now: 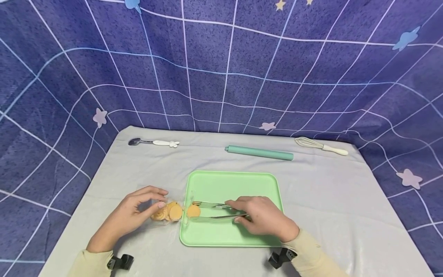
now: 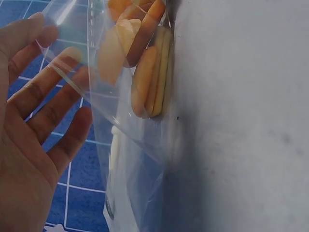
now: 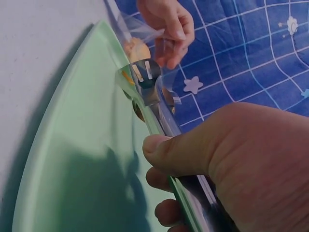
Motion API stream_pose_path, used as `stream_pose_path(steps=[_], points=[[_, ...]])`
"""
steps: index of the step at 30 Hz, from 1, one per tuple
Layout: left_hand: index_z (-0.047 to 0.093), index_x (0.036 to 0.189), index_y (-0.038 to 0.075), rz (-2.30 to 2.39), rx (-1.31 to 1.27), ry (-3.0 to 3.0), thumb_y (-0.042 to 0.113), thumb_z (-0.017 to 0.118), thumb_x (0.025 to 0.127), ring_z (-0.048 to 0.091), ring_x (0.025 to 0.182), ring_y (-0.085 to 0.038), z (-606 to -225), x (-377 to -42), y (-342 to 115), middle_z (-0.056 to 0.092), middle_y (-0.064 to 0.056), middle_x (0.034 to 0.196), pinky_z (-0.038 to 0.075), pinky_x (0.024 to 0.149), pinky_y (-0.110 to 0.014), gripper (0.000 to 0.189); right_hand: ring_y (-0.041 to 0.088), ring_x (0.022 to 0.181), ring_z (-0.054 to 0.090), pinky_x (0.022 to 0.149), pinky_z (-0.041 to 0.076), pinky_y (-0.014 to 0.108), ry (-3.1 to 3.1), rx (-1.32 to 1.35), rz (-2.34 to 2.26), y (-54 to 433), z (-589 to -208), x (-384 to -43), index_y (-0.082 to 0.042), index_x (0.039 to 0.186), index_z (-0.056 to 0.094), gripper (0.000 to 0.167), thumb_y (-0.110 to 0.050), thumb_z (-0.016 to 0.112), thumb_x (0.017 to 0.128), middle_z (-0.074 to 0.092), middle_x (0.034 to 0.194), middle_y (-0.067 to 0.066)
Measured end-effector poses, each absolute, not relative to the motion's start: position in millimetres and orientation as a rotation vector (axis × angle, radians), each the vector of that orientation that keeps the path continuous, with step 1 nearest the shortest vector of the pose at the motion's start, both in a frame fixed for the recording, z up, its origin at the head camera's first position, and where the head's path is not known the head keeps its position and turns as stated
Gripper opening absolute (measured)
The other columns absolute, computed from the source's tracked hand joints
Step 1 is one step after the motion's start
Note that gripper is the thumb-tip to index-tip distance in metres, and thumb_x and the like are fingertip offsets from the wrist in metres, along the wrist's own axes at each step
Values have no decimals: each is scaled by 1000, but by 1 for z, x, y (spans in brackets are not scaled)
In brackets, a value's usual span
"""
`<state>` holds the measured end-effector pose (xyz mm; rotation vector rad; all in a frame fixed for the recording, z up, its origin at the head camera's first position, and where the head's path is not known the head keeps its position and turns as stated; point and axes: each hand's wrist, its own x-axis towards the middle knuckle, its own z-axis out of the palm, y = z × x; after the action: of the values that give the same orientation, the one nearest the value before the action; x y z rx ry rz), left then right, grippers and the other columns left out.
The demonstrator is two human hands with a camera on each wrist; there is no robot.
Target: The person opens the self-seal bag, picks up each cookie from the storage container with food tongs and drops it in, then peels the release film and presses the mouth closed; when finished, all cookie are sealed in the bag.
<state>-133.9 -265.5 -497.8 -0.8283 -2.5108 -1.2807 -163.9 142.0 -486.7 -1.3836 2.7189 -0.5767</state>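
My right hand [image 1: 257, 215] grips metal tongs [image 1: 216, 217], which point left over the green tray [image 1: 235, 186]. Between the tong tips, by the tray's left rim, is one round yellow biscuit [image 1: 193, 211]. Several more biscuits [image 1: 175, 212] lie in a clear plastic bag [image 2: 104, 104] just left of the tray. My left hand [image 1: 136, 209] pinches the bag's edge between thumb and finger, its other fingers spread behind the film in the left wrist view. The slotted tong end [image 3: 146, 72] overlaps the bag in the right wrist view.
Along the back of the pale cloth-covered table [image 1: 328, 200] lie a spoon with a white handle [image 1: 154, 142], a green rolling-pin-like stick [image 1: 259, 152] and a whisk [image 1: 320, 146]. A blue patterned curtain [image 1: 221, 65] hangs behind.
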Motion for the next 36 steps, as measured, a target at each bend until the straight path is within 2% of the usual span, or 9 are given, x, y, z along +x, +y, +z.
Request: stream_pose_path(steps=[9, 18, 22, 28, 32, 36], points=[[75, 106, 26, -1293, -827, -2503, -2, 78, 88, 64, 111, -19, -495, -132, -266, 69, -4, 118, 43, 101, -18, 35, -3, 63, 48, 66, 52, 28, 2732, -1330, -625, 158, -482, -167, -20, 136, 66, 44, -20, 75, 93, 69, 102, -13], [75, 108, 25, -1288, -837, -2489, -5, 78, 86, 64, 111, -20, -496, -132, -266, 69, -5, 118, 42, 102, -18, 37, 1, 72, 55, 71, 56, 33, 2754, -1364, -606, 155, -483, -168, -16, 139, 63, 51, -26, 77, 91, 70, 109, -7], [75, 108, 25, -1277, -834, -2484, -5, 79, 85, 64, 111, -20, -497, -132, -266, 69, -4, 118, 42, 102, -17, 37, 0, 72, 52, 69, 54, 32, 2751, -1361, -582, 143, -483, -169, -16, 141, 61, 54, -27, 77, 91, 69, 110, -7], [75, 107, 24, -1274, -836, -2490, -4, 78, 86, 64, 111, -19, -496, -132, -265, 69, -4, 118, 42, 102, -18, 35, -1, 67, 49, 63, 51, 27, 2733, -1375, -564, 132, -483, -170, -17, 139, 63, 48, -22, 75, 93, 70, 106, -7], [76, 104, 18, -1291, -824, -2509, -2, 77, 88, 63, 111, -19, -496, -133, -266, 69, -5, 117, 42, 103, -19, 26, 0, 62, 46, 58, 47, 25, 2749, -1371, -566, 138, -481, -171, -16, 138, 64, 47, -20, 75, 93, 68, 98, -9], [76, 105, 16, -1294, -818, -2520, -1, 77, 89, 63, 112, -18, -496, -133, -267, 69, -4, 118, 42, 103, -18, 23, 0, 62, 47, 61, 47, 25, 2758, -1341, -600, 151, -482, -171, -16, 138, 64, 47, -19, 75, 93, 70, 100, -9]])
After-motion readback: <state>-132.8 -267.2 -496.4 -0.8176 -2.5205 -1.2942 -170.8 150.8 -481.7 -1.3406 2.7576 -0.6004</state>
